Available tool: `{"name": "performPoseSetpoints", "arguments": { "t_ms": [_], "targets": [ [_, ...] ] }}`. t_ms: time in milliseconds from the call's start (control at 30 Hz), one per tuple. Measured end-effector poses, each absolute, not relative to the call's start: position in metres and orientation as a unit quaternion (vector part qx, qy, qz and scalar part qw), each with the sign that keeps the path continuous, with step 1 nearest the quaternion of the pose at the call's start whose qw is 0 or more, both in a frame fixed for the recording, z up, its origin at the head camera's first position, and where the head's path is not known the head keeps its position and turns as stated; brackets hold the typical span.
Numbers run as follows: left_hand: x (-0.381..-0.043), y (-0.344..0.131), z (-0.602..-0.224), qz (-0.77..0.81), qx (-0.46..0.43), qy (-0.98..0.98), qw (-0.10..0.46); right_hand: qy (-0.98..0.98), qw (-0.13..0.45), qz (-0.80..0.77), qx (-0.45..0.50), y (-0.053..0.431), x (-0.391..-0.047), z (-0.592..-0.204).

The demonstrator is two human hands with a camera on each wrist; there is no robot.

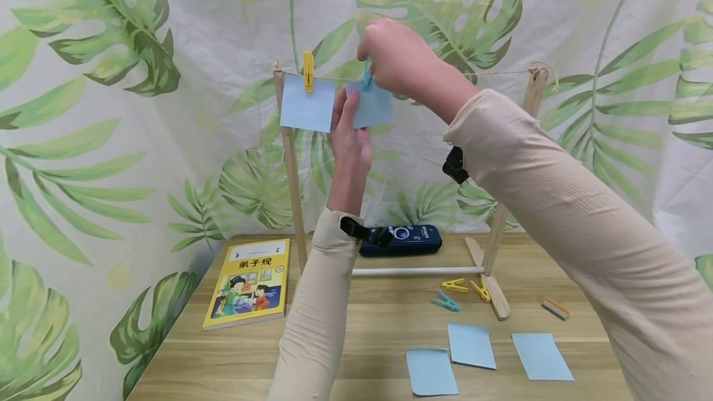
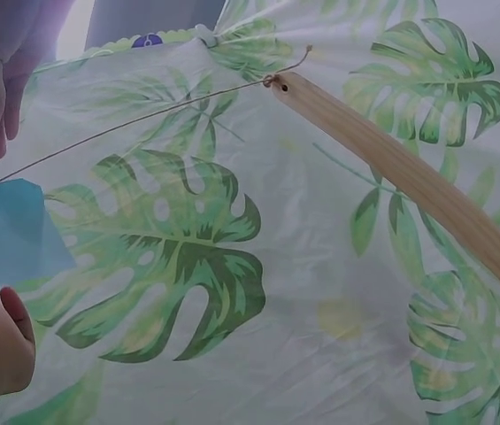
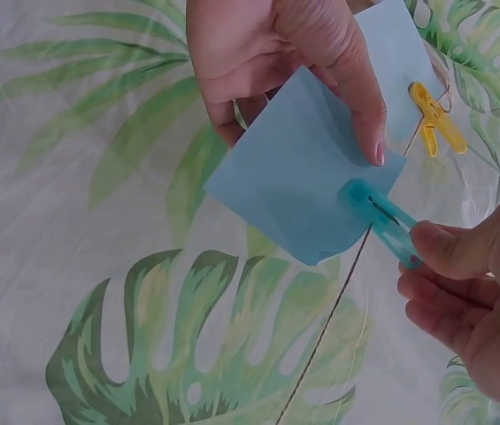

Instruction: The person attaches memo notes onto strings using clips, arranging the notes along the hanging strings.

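At the string [image 3: 325, 323], my left hand [image 1: 352, 135] holds a blue square of paper [image 3: 289, 173], thumb on its front and fingers behind. From above, my right hand [image 1: 403, 57] pinches the handle end of a blue clothespin [image 3: 382, 217] between thumb and fingers. The clothespin's jaws overlap the paper's upper edge, where the string runs. Just to the left hangs another blue paper square [image 1: 307, 107], held on the string by a yellow clothespin [image 1: 309, 72].
Wooden posts [image 1: 292, 184] carry the string. On the table [image 1: 356, 333] lie a yellow book [image 1: 247, 283], a dark case [image 1: 412, 241], yellow clothespins [image 1: 454, 285], a blue clothespin [image 1: 446, 301], a small striped block [image 1: 555, 309] and three blue paper squares [image 1: 472, 345]. A leaf-print cloth [image 1: 211, 79] hangs behind.
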State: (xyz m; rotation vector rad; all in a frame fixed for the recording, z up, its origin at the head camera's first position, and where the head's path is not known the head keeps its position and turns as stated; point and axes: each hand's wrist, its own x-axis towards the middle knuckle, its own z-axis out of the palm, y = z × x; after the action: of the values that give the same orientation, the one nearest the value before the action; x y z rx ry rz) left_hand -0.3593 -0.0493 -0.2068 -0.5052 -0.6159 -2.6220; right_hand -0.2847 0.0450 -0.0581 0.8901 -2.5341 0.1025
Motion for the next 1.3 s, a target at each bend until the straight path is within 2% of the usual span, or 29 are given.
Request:
{"name": "performPoseSetpoints", "arguments": {
  "t_ms": [233,700,1300],
  "targets": [
    [-0.357,-0.050,-0.215,-0.927,-0.191,-0.260,0.192,-0.916,0.232,0.021,0.326,0.045,-0.286,-0.058],
    [-0.353,-0.050,-0.221,-0.938,-0.154,-0.243,0.193,-0.904,0.252,0.068,0.339,0.043,-0.292,-0.068],
    [-0.350,-0.056,-0.233,-0.933,-0.149,-0.279,0.173,-0.907,0.240,0.064,0.341,0.042,-0.292,-0.073]
  ]
}}
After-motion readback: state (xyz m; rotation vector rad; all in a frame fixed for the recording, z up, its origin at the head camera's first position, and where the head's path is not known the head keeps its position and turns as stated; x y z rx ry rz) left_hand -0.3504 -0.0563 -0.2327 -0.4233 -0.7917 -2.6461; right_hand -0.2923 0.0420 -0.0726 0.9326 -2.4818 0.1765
